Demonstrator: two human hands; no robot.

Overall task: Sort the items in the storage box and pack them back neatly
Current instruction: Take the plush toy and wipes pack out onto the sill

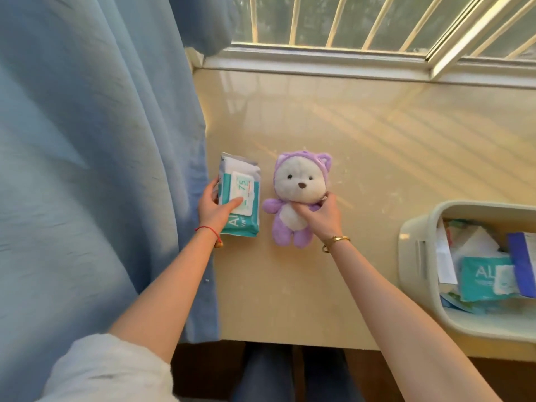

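1. Your left hand [216, 208] holds the wipes pack [240, 195] flat on the sill [377, 146]: the thumb lies across its white flap label and the fingers curl round its left edge, so the hand is clamped on the pack. The pack lies just beside the blue curtain [95, 169], probably to start a row at the far left.
2. Your right hand [319, 214] pinches the plush bear [298, 198] at the neck and chest, fingers closed on the soft fabric. The toy lies face up, just beside the pack but not touching it, which looks like laying items side by side for sorting.
3. The storage box [417, 256] stands well apart, at the right edge of the sill, partly cut off by the view. It is not emptied: a second teal wipes pack [484, 278], a purple-edged packet [519, 262] and some white papers [446, 262] lie jumbled inside.
4. The wipes pack is teal and white, with a large "75" on the flap; its top end is crimped and slightly puffed, so it should give a little under pressure.
5. The bear has a white face and belly, a lilac hooded suit with small ears, and stubby limbs spread out; it will squash easily when packed.
6. In my judgement you are early in the sorting stage, with packing back yet to come.
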